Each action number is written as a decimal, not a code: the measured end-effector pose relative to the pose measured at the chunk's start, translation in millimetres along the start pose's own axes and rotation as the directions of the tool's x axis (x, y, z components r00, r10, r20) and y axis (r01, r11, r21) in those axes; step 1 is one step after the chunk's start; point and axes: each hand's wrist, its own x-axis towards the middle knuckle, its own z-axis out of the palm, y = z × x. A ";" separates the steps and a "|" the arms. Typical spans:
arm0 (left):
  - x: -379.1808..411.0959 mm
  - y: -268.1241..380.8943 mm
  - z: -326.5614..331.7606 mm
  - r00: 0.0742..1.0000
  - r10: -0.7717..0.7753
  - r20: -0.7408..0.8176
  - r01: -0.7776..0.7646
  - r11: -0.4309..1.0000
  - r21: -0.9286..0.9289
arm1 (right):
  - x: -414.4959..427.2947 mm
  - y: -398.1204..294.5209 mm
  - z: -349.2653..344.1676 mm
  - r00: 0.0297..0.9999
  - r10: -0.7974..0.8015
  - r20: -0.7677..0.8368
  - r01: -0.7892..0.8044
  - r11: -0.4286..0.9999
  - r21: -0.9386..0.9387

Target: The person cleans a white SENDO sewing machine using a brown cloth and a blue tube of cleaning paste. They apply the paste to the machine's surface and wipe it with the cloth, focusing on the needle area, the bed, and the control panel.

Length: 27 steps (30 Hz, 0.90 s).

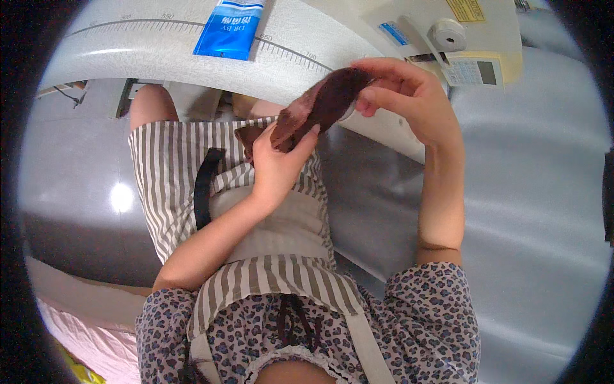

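My left hand (278, 163) grips a dark brown piece of fabric (331, 103) above my lap, its thumb pressed along the near side. The fabric looks folded, with a lighter brown face on one side and a loose end poking out past my left fingers. At its upper end my right hand (403, 96) has its fingers and thumb on the fabric's edge. Part of that grip is hidden behind the fabric. Both hands are just off the curved front edge of a white sewing table (144, 53), which bears a printed ruler scale.
A blue and white tube (230, 31) bearing writing lies on the table. At the upper right stands an industrial sewing machine (479, 43) with a control panel (475, 72) and a round knob (448, 34). A grey surface (527, 192) extends along the right. Pink cloth (91, 336) is at the lower left.
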 end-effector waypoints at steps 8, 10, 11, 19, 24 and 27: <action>-17.1 36.8 -23.0 0.994 -0.001 -0.113 -0.020 0.983 -0.182 | -35.3 30.7 15.0 0.823 -0.567 0.037 0.271 0.336 -0.902; -15.8 39.7 -28.9 0.998 -0.009 -0.069 -0.004 0.985 -0.175 | -39.2 41.6 25.6 0.818 -0.575 -0.001 0.217 0.311 -0.925; -14.6 41.7 -29.8 0.999 -0.016 -0.050 0.007 0.986 -0.169 | -39.6 46.8 28.2 0.815 -0.580 -0.019 0.191 0.299 -0.935; -13.8 32.6 -34.2 0.999 0.030 -0.012 -0.031 0.996 -0.082 | -36.1 74.5 28.0 0.521 -0.852 0.058 0.120 0.005 -0.993; -9.6 24.3 -41.0 0.996 0.085 0.014 -0.086 0.996 0.004 | -35.9 77.7 30.1 0.495 -0.867 0.054 0.111 0.002 -0.994; -12.7 17.5 -43.4 0.997 -0.004 0.073 0.003 1.000 0.007 | -37.9 72.8 31.3 0.542 -0.837 0.070 0.088 -0.026 -0.996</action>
